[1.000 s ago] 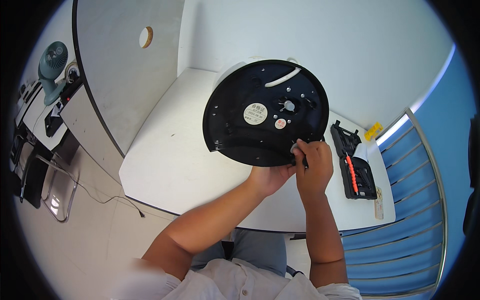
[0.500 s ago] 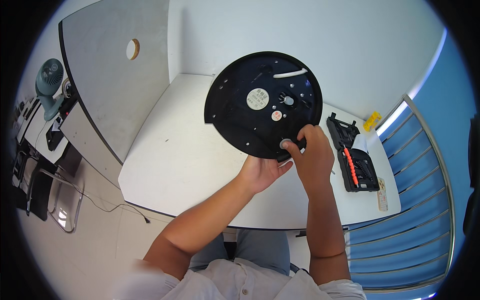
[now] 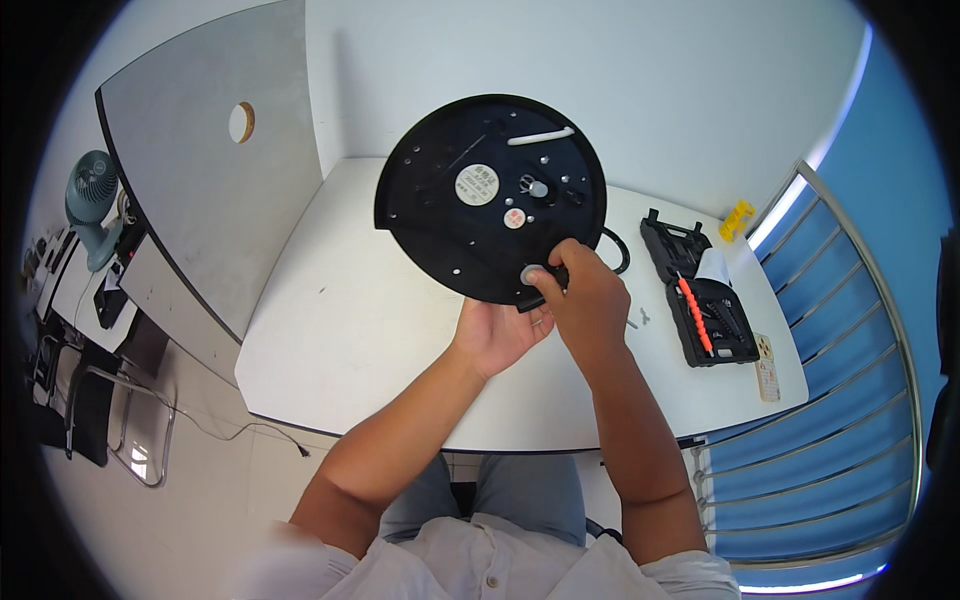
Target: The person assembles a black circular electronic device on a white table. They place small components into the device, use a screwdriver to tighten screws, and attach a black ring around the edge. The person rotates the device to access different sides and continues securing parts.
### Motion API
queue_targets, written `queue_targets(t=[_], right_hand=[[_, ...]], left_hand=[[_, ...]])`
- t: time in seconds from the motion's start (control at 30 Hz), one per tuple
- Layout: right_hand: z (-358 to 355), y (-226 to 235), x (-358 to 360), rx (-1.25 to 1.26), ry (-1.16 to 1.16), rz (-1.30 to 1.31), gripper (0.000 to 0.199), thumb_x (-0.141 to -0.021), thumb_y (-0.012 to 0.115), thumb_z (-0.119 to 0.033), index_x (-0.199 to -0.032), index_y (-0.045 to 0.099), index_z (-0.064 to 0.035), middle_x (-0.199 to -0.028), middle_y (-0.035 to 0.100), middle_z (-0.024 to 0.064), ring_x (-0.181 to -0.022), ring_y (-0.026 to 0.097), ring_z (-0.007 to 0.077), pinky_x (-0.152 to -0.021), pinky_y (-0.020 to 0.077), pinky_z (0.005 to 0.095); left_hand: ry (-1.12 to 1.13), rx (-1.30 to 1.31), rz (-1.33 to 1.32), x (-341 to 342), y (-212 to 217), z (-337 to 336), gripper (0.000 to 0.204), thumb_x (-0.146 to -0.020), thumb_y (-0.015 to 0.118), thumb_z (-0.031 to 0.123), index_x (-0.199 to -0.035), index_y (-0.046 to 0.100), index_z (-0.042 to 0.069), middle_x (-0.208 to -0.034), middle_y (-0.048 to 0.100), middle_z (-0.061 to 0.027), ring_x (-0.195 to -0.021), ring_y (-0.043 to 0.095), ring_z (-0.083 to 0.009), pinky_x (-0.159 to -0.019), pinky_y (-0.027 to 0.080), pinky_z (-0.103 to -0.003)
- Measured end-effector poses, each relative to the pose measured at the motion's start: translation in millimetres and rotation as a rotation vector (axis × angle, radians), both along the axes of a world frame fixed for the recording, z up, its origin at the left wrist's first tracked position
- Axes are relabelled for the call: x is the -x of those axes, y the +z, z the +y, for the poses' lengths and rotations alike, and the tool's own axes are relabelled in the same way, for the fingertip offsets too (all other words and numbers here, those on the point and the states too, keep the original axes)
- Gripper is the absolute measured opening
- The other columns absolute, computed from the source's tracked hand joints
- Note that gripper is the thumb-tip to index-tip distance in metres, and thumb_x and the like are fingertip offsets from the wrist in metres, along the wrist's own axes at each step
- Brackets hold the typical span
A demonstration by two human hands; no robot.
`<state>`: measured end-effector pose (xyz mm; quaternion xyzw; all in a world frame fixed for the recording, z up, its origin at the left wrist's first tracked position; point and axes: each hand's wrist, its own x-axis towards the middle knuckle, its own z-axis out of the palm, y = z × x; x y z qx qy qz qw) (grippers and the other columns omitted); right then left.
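Note:
A round, black, shallow disc [image 3: 430,230] is held up, tilted, over the table. On its face are a round white sticker [image 3: 477,185], a smaller white sticker with red marks [image 3: 515,219], a white strip [image 3: 541,137] and a short metal shaft [image 3: 538,189]. My left hand [image 3: 490,338] grips the disc's near lower edge from below, with part of its fingers hidden behind it. My right hand [image 3: 588,298] pinches a small round grey piece [image 3: 530,273] near the disc's lower edge. A black loop handle [image 3: 622,252] shows at the disc's right side.
An open black tool case [image 3: 715,345] with an orange flexible shaft [image 3: 695,315] lies on the white table [image 3: 330,330] at right. Near it are a yellow object [image 3: 737,220], a remote control [image 3: 767,370] and small metal pieces [image 3: 643,317]. Metal railing [image 3: 885,300] stands beyond.
The disc and both hands sit further left and slightly higher in view, partly because the view has shifted. The black loop handle now shows at right. My right hand keeps its pinch.

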<state>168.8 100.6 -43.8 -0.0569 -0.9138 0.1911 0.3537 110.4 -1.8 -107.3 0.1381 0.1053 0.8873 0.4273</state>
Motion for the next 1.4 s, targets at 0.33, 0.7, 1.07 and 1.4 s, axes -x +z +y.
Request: queue_targets(t=[0.33,0.7,1.07,1.4], right_hand=[[-6,-16,1,-0.069,0.053,0.227,0.027,-0.074,0.077,-0.023,-0.085,0.056,-0.0092,-0.075,0.056,0.0034,-0.066,0.058,0.0219,-0.056,0.046,0.0319],[115,-12,-75,0.276,-0.133,-0.147,0.015,-0.082,0.067,-0.008,-0.098,0.067,-0.0066,-0.07,0.057,0.0067,-0.06,0.053,0.0158,-0.059,0.043,0.0279],[105,-48,-50,-0.125,-0.138,-0.71,0.017,-0.081,0.066,-0.021,-0.092,0.067,-0.0077,-0.088,0.063,0.0086,-0.084,0.062,0.0258,-0.075,0.0493,0.0375],[108,-44,-39,-0.236,-0.095,-0.812,0.014,-0.082,0.065,-0.019,-0.091,0.066,-0.0076,-0.09,0.063,0.0103,-0.088,0.062,0.03,-0.078,0.05,0.0406]], left_hand=[[0.089,-0.108,-0.061,-5,0,4,0.061,-0.091,0.046,0.057,-0.128,0.05,0.009,-0.123,0.058,-0.0073,-0.107,0.059,-0.0224,-0.09,0.048,-0.038],[0.073,-0.096,-0.11,0,-2,2,0.049,-0.089,0.05,0.048,-0.113,0.057,0.006,-0.105,0.065,-0.0098,-0.089,0.06,-0.0222,-0.082,0.049,-0.035],[0.043,-0.204,-0.09,3,-1,0,0.064,-0.094,0.047,0.05,-0.135,0.043,0.002,-0.131,0.053,-0.0204,-0.117,0.056,-0.0362,-0.097,0.05,-0.042],[0.063,-0.172,-0.08,2,0,-1,0.064,-0.094,0.045,0.052,-0.133,0.045,0.002,-0.129,0.055,-0.0196,-0.115,0.057,-0.0353,-0.097,0.05,-0.042]])
